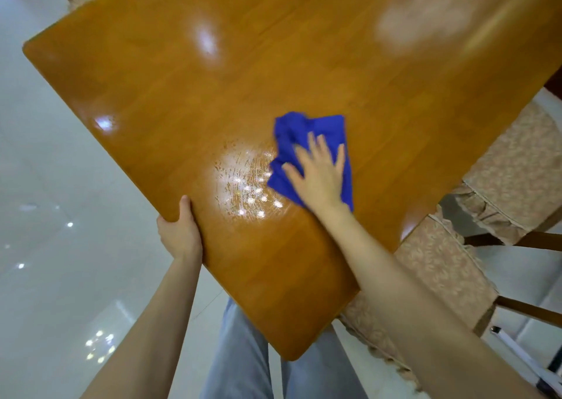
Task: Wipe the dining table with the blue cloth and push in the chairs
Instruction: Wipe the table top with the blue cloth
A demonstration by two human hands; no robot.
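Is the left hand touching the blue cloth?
Apart. Head view: the left hand grips the dining table edge, with wood between it and the blue cloth under the right hand.

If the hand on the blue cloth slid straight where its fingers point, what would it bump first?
Probably nothing: the right hand presses flat on the blue cloth, and past the cloth's bunched edge only bare table shows.

Glossy pale tiled floor, thin grout lines, small light spots reflected. Along the orange wood worktop's right edge: near chair, far chair, with beige patterned frilled covers and dark wood legs.
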